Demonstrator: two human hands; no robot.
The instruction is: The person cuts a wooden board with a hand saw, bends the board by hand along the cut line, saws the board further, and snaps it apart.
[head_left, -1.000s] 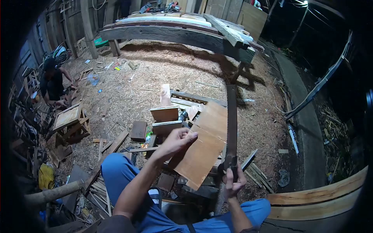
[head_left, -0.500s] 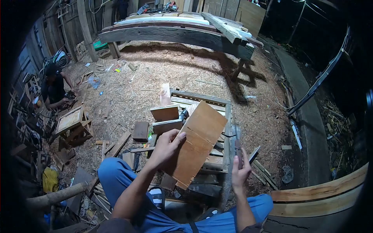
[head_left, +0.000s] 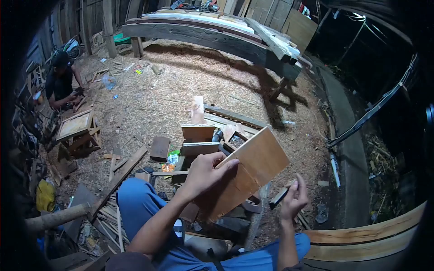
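My left hand [head_left: 205,176] grips a flat brown wooden board [head_left: 260,162] by its long left edge, thumb on the near face. The board is tilted up in front of me, with a line across its middle and a rough lower end. To the right of the board, my right hand [head_left: 294,203] is raised with its fingers curled together. What it holds, if anything, I cannot make out. A dark piece with a pale edge [head_left: 281,195] shows just left of its fingers. Behind the board lies a low slatted wooden frame [head_left: 235,116], partly hidden.
Two upright wooden pieces [head_left: 198,132] stand beyond my left hand, near a brown block [head_left: 159,148]. A long workbench [head_left: 194,36] crosses the back. At left, a person [head_left: 61,83] crouches by a small wooden stool [head_left: 77,126]. Planks [head_left: 366,237] lie at lower right.
The board has swung toward the right and tilted in my left hand. My right hand has moved right and down, and the grey tool seen at it earlier no longer shows clearly. The view has shifted.
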